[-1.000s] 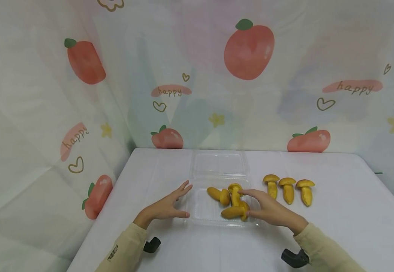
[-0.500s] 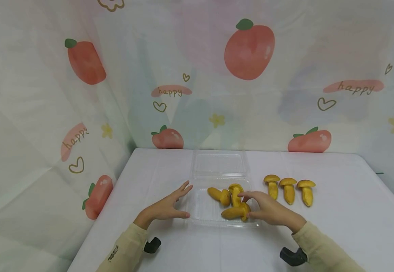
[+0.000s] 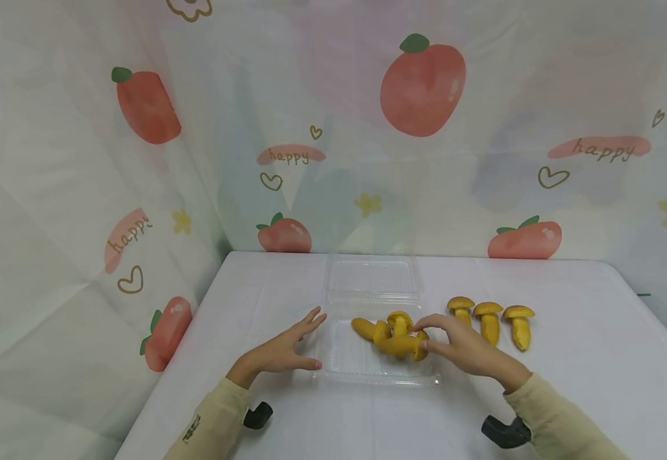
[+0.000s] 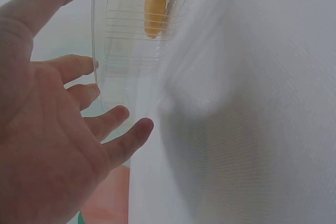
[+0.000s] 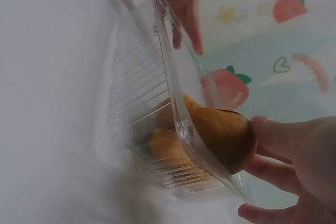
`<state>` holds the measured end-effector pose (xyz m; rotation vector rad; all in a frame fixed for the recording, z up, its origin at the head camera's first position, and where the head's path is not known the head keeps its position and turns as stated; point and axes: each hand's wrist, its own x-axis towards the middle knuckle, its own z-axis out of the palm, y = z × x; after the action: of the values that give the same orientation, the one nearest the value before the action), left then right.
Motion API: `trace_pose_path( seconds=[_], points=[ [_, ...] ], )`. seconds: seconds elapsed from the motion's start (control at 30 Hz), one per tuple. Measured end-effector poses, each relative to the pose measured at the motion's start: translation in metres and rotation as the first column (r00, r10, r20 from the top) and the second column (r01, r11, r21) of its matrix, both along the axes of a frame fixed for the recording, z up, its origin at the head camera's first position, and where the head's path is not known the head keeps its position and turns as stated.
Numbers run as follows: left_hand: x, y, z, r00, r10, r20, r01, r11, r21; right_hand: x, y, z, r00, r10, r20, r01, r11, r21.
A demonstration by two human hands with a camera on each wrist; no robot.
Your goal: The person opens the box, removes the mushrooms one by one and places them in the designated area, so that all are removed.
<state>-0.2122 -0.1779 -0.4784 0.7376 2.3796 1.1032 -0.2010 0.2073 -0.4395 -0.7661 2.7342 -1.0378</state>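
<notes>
A clear plastic clamshell box (image 3: 342, 361) stands at the middle of the table, its lid (image 3: 372, 278) folded back. Three yellow mushrooms show at the box: one lying sideways (image 3: 362, 328), another with its cap toward the back (image 3: 399, 319), and a front mushroom (image 3: 399, 346) overlapping both. My right hand (image 3: 471, 348) pinches this front mushroom by its cap (image 5: 226, 135), level with the box rim in the right wrist view. At the box's left side my left hand (image 3: 278, 348) has its fingers spread, thumb and fingertips right at the rim.
Right of the box, several yellow mushrooms in a row lie on the white table (image 3: 575, 383): a left one (image 3: 461, 305), a middle one (image 3: 489, 322) and a right one (image 3: 520, 326). A printed cloth backdrop (image 3: 333, 96) rises behind the table.
My right hand has moved slightly up and to the right, raising the front mushroom from its lower spot in the box. The left hand keeps its place at the rim.
</notes>
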Motion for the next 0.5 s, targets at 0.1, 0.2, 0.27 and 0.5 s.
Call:
trace_pose_path(
  seconds=[0.1,0.2,0.27,0.5],
  points=[
    [0.0001,0.0004,0.0000,1.000,0.000,0.001,0.000,1.000,-0.001,-0.0022,0.0014,-0.0022,1.000,-0.012,-0.010,0.011,1.000,-0.016],
    [0.0002,0.0011,0.0005,1.000,0.000,0.004,0.000,1.000,0.003,-0.0033,0.0033,-0.0044,1.000,-0.003,-0.008,0.003,1.000,-0.013],
    [0.0006,0.0013,0.0010,1.000,0.002,0.006,-0.002,1.000,0.003,-0.0029,0.0046,-0.0048,1.000,0.020,0.004,-0.020,1.000,0.000],
    [0.0015,0.0013,0.0020,1.000,0.010,0.010,-0.010,1.000,-0.001,0.0015,-0.0007,-0.0061,1.000,0.022,-0.019,-0.021,0.997,0.070]
  ],
)
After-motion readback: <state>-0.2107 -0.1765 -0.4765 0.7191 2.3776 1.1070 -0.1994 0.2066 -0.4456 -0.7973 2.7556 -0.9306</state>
